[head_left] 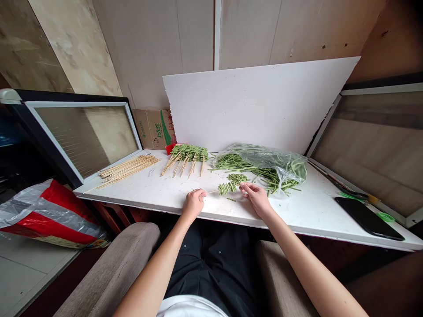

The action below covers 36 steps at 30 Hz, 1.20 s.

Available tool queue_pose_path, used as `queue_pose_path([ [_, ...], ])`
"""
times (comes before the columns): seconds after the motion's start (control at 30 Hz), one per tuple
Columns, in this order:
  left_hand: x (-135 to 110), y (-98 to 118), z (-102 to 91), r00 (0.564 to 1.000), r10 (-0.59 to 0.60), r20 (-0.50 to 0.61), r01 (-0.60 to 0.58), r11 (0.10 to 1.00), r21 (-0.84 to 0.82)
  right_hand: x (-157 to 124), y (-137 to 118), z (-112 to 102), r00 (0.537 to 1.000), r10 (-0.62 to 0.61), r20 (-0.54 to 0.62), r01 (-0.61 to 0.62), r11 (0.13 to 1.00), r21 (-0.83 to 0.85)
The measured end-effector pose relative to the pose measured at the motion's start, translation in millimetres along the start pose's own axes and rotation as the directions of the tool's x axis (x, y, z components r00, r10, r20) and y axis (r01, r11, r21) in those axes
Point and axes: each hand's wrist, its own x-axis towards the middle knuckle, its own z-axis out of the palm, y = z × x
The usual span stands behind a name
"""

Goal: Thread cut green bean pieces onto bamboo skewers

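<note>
My left hand is closed around the lower end of a thin bamboo skewer. Short green bean pieces are threaded crosswise along the skewer, just above the table. At the skewer's other end, my right hand pinches what looks like a piece of green bean, mostly hidden by the fingertips. Behind them lies a small pile of cut green beans. One loose bean piece rests on the table in front of the skewer.
On the white table lie bare bamboo skewers, stacked filled skewers and a clear plastic bag of long green beans. A black phone and scissors are at right. A white board stands behind.
</note>
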Motion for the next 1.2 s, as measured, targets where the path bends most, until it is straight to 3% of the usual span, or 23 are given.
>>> queue_pose_path([
  [0.23,-1,2,-0.7,1.000,-0.008,-0.009,0.008,1.000,0.006,3,5,-2,1.000,0.010,-0.005,-0.010,1.000,0.016],
  [0.8,-1,-2,-0.3,1.000,-0.012,-0.010,0.012,1.000,-0.004,-4,-1,9,0.998,-0.042,-0.044,0.036,0.991,-0.132],
  [1.2,0,0,-1.8,1.000,-0.013,-0.009,0.013,1.000,-0.028,-3,5,15,0.998,-0.036,-0.056,0.030,0.995,-0.097],
])
